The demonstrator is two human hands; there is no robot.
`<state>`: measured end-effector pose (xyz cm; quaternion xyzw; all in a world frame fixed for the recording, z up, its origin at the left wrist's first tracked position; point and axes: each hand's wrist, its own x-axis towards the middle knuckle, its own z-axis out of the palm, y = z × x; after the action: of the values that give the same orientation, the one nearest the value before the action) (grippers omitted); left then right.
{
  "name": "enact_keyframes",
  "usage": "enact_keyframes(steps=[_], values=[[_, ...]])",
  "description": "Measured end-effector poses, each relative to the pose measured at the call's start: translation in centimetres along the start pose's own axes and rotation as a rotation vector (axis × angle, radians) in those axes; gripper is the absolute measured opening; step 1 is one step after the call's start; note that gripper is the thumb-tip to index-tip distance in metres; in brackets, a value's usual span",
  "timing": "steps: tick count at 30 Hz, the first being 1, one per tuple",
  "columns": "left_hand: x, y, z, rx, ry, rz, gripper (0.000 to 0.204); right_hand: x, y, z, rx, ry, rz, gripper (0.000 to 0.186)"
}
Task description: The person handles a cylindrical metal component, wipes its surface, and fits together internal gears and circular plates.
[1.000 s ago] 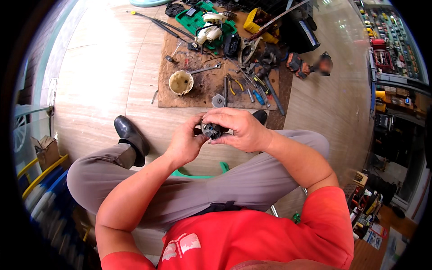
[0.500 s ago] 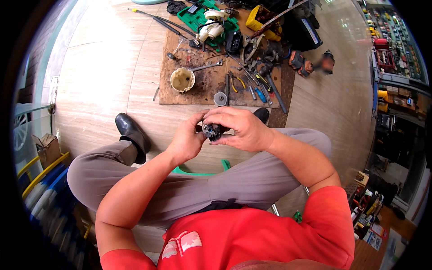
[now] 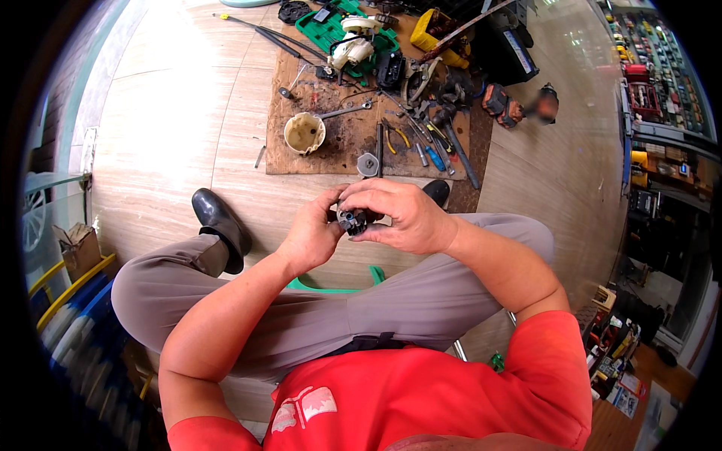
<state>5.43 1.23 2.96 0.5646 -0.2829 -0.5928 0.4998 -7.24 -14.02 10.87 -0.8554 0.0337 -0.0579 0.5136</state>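
Note:
Between my hands is a small dark, round metal part (image 3: 352,220) with openings in the face turned toward me. My left hand (image 3: 314,233) grips its left side with thumb and fingers. From the right, my right hand (image 3: 402,216) curls over its top, with the thumb beneath. The fingers hide much of the part, so its exact kind cannot be told. Just beyond my hands, a grey round cap-like piece (image 3: 368,164) lies near the front edge of a stained cardboard sheet (image 3: 289,169).
On the cardboard are a dirty white cup (image 3: 304,134), a wrench (image 3: 346,110), yellow-handled pliers (image 3: 397,137), a blue-handled tool (image 3: 435,158) and a long dark bar (image 3: 461,154). Behind them lies a green case (image 3: 312,30). To the right is a cordless power tool (image 3: 502,107).
The dark part has turned very slightly between my fingers. Both hands stay in nearly the same place, and the things on the floor have not moved.

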Motion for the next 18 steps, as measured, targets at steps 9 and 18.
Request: enact_keyframes(steps=[9, 18], values=[[-0.2, 0.6, -0.1, 0.145, -0.009, -0.010, 0.057, -0.1, -0.1, 0.1, -0.001, 0.005, 0.005, 0.051], [-0.3, 1.1, 0.0, 0.138, -0.014, -0.021, 0.057, -0.4, 0.3, 0.3, -0.015, 0.008, 0.047, 0.051]])
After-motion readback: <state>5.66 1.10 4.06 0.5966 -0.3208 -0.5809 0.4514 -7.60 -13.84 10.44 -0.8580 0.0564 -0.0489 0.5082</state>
